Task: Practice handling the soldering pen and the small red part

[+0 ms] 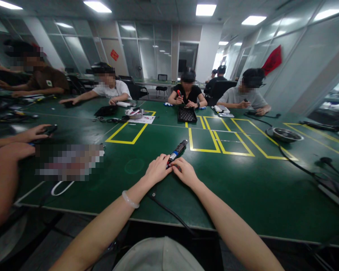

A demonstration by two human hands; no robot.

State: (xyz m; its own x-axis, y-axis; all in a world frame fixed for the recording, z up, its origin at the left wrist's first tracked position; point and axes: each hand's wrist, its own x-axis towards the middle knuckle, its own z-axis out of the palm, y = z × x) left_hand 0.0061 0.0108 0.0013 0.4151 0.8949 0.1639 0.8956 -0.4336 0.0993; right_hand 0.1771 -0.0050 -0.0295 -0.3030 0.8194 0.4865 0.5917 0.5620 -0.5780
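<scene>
Left hand's (159,168) fingers grip the near part of a black-and-blue device (178,149) over the green table (234,195); right hand's (185,172) fingers bend beside it, grip indeterminable.

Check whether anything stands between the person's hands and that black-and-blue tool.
Nothing visible does. The left hand and right hand meet at the near end of the black-and-blue tool; their grip is hidden. The black cable lies nearer the table edge, not between.

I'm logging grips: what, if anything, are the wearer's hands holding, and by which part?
The left hand holds the black-and-blue device by its near end; the right hand is at that end too; whether it grips is unclear.
</scene>
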